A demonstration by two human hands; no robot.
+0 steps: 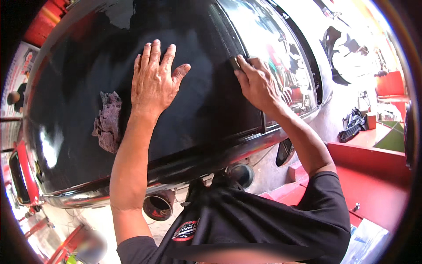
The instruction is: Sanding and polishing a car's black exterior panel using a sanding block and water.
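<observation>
My left hand (154,83) lies flat on a glossy black car panel (198,105), its fingers stretched out and pointing away from me. Left of my left forearm rests a crumpled purplish-grey cloth (108,122), touched by neither hand. Farther right, my right hand (259,81) pinches a small dark flat pad (235,63) between thumb and fingers. That pad sits against the seam where the black panel meets the shiny window glass (281,57). Most of the pad is hidden under my fingers, so its exact kind does not show.
A dark trim strip (206,149) curves along the panel's near edge, close to my body. Below it stand a dark round container (159,206) and another round bucket (241,175). At the right is a red bench (369,171) with a black bundle (352,125) behind it.
</observation>
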